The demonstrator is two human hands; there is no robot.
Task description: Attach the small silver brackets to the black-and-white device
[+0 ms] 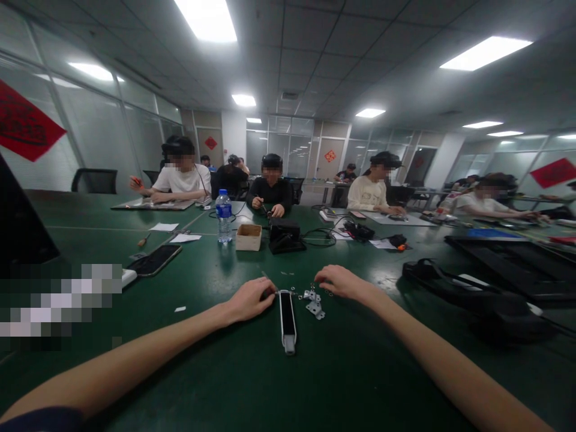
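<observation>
A narrow device with a black face and pale rim [288,318] lies lengthwise on the green table, its grey tip towards me. My left hand [252,298] rests beside its far end, fingers pinched around something thin that I cannot make out. A slim metal rod shows between these fingertips and the device. To the right lie perforated metal brackets [316,309], partly overlapping. My right hand [339,282] hovers just beyond them, fingers bent and apart, close to a small ring [312,286]. Several similar rings lie scattered around the brackets.
Farther back stand a water bottle [224,217], a small open box [248,237] and a black device [286,234] with cables. A phone [155,260] lies left; a black strapped headset [468,294] and black tray [508,267] lie right. Several people sit across the table.
</observation>
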